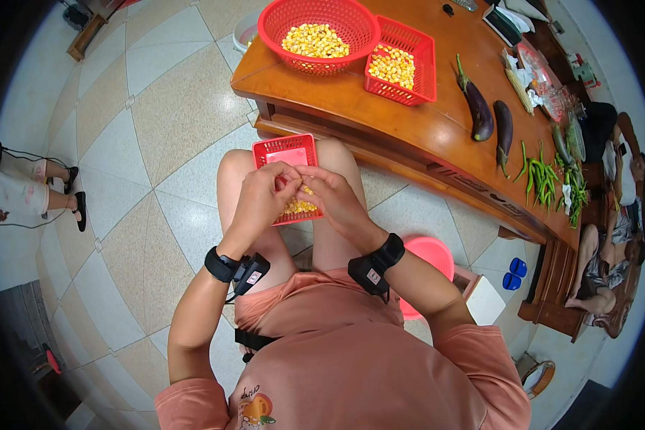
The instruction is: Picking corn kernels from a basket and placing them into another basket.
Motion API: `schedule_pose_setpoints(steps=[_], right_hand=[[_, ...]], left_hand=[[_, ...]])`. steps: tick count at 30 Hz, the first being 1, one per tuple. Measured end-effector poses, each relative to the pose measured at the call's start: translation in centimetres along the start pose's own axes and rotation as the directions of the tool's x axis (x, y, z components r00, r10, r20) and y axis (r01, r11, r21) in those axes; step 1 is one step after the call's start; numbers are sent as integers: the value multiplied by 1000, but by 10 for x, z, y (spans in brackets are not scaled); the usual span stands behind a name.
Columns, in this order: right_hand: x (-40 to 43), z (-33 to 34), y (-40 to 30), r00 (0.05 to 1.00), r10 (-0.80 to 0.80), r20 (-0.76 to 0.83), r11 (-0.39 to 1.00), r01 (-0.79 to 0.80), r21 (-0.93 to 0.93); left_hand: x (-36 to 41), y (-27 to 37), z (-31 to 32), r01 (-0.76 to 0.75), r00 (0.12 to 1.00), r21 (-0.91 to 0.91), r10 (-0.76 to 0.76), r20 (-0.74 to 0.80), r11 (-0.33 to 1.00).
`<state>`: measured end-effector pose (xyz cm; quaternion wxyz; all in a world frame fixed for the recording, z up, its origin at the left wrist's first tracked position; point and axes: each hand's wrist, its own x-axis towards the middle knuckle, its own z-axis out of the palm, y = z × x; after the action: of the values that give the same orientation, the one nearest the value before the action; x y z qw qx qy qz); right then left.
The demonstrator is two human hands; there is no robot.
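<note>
A small red plastic basket (285, 144) rests on my thighs, with yellow corn kernels (300, 206) in its near part. Over it, my left hand (267, 194) and my right hand (334, 196) meet at the fingertips. A few kernels show at the fingers of my right hand. The fingers of my left hand are pinched together; whether they hold a kernel I cannot tell. On the wooden table beyond my knees stand a round red colander (357, 32) and a rectangular red basket (429, 70), both with corn kernels inside.
Two eggplants (477, 110), green peppers (542, 177) and a corn cob (517, 90) lie on the wooden table (322, 99). A pink basin (435, 252) and blue slippers (514, 273) are on the floor at right. Other people are at the far left and far right.
</note>
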<state>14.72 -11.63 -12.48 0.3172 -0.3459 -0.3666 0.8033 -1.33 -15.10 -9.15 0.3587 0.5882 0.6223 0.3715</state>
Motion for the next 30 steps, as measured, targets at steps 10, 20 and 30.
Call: schedule_pose_setpoints(steps=[10, 20, 30], right_hand=[[-3, 1, -10, 1000, -9, 9, 978, 11, -207], [-10, 16, -18, 975, -215, 55, 666, 187, -722], [-15, 22, -17, 823, -487, 292, 197, 430, -881]], left_hand=[[2, -19, -10, 228, 973, -446, -193, 124, 866], [-2, -28, -7, 390, 906, -718, -380, 187, 577], [-9, -40, 3, 514, 828, -835, -367, 423, 197]])
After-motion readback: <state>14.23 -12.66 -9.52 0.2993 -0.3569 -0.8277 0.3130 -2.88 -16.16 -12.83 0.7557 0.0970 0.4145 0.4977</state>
